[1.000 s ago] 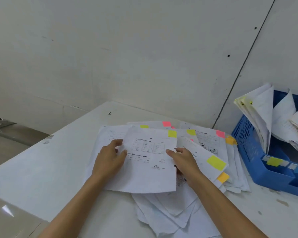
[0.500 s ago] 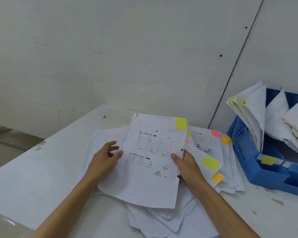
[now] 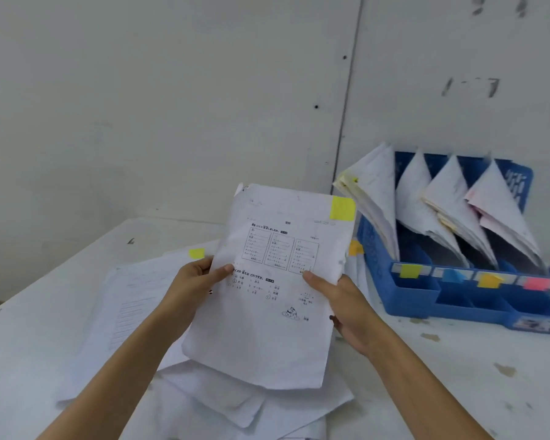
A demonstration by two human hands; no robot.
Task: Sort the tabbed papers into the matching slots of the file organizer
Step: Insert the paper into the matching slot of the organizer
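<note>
I hold a printed sheet (image 3: pixel 267 328) with a yellow tab (image 3: pixel 342 208) at its top right corner, raised above the table. My left hand (image 3: pixel 195 285) grips its left edge and my right hand (image 3: pixel 343 306) grips its right edge, thumbs on the front. Under it lies a loose pile of papers (image 3: pixel 134 312), one showing a yellow tab (image 3: pixel 197 253) and another an orange tab (image 3: pixel 355 248). The blue file organizer (image 3: pixel 423 300) stands at the right with papers leaning in its slots. Its front labels run yellow (image 3: pixel 410 270), blue (image 3: pixel 452 275), orange (image 3: pixel 489 280), pink (image 3: pixel 538 283).
The white table (image 3: pixel 458 382) meets a white wall (image 3: pixel 172 106) close behind the organizer. The table's left edge (image 3: pixel 45 274) drops off to the floor. Small stains mark the tabletop near the organizer's front.
Both hands have lifted the yellow-tabbed sheet off the pile and raised it upright. The view has turned right, bringing the whole organizer into sight.
</note>
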